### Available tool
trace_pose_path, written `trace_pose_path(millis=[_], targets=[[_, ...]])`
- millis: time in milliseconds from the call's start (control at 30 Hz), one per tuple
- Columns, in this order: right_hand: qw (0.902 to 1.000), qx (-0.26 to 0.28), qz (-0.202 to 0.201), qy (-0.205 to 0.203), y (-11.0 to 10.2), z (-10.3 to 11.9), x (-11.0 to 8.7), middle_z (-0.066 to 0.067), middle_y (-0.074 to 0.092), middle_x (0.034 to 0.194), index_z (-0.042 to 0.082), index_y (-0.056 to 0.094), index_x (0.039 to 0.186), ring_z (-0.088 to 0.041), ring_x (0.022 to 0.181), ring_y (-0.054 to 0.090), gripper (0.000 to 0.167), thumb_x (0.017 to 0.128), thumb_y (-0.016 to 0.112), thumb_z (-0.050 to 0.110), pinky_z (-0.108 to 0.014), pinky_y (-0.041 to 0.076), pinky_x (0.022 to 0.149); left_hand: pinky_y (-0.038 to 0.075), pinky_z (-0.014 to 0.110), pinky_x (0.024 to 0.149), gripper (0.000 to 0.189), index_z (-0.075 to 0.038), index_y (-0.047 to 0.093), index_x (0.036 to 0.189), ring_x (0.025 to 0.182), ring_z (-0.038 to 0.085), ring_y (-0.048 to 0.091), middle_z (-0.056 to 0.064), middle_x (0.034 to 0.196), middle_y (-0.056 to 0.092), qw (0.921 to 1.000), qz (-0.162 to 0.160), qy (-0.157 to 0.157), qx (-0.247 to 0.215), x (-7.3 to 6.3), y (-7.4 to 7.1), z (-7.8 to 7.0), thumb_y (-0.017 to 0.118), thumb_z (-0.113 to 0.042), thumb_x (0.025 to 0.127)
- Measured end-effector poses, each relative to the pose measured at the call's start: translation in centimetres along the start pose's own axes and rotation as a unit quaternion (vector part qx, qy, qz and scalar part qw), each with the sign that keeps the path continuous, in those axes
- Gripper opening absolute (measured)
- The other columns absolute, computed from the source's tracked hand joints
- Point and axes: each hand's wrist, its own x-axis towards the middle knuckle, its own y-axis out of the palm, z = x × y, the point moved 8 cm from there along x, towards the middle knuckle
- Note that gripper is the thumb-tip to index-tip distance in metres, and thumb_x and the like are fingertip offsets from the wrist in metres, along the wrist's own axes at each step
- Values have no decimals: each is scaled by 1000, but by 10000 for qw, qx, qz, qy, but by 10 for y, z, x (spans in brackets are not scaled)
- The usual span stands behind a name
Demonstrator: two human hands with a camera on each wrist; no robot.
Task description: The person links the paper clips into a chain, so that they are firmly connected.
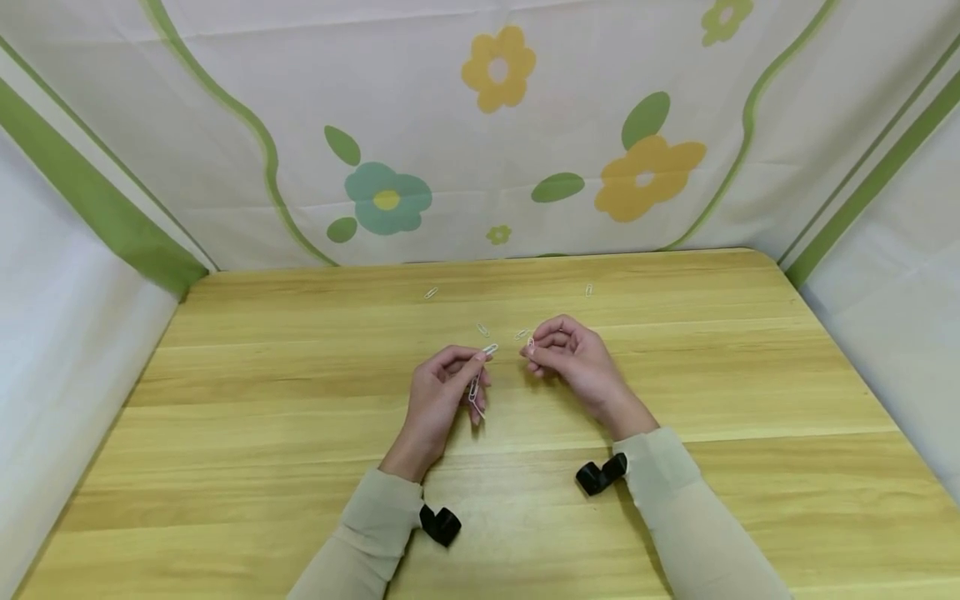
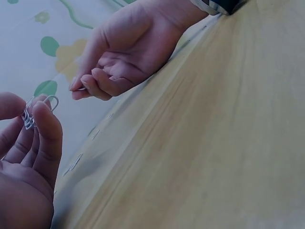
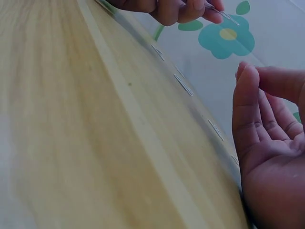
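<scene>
Pinching a short chain of white paper clips [image 1: 474,389] between thumb and fingers of the left hand [image 1: 437,392], with a loop out past the fingertips and the rest dangling by the lower fingers. Can't really count the links, way too bunched up from the left wrist view. Over on the other side, pinching a single clip [image 1: 530,342] between thumb and index finger of the right hand [image 1: 577,364], mostly hidden behind the fingertips. Both hands near each other but not touching, up over the middle of the wood-look table [image 1: 262,467]. Just beyond, lying loose on the wood: a near-left clip [image 1: 483,330] close to the left fingertips and a near-right clip [image 1: 522,334] right by the right ones. Further back toward the far edge, a far-left clip [image 1: 431,292] and a far-right clip [image 1: 588,290], well apart. Behind all that, a white cloth [image 1: 442,125] with yellow and teal flowers. Also wearing pale sleeves [image 1: 360,533], with a black gadget [image 1: 441,527] at each cuff.
</scene>
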Motion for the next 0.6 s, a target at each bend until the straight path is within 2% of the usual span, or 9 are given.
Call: trace_pose_path(millis=[233, 367, 600], targets=[[9999, 81, 46, -94, 2, 1, -1, 0, 79, 97, -7, 60, 131, -13, 83, 76, 33, 101, 71, 1, -28, 65, 79, 51, 25, 43, 30, 13, 66, 121, 53, 11, 61, 2, 79, 70, 10000, -33, 26, 79, -1, 2, 0, 67, -13, 107], [9994, 246, 71, -238, 3, 2, 0, 0, 81, 101, -7, 62, 128, -14, 87, 79, 27, 103, 68, 1, -30, 66, 84, 52, 26, 42, 30, 13, 66, 122, 51, 12, 62, 1, 75, 70, 9999, -66, 2, 94, -1, 2, 0, 67, -14, 108], [9990, 263, 102, -345, 6, 2, 2, -2, 83, 99, -4, 66, 121, -16, 87, 81, 20, 102, 69, 1, -32, 67, 82, 52, 27, 41, 29, 11, 66, 121, 49, 14, 63, 4, 74, 70, 9999, -95, -24, 68, -1, 2, 1, 67, -15, 108]])
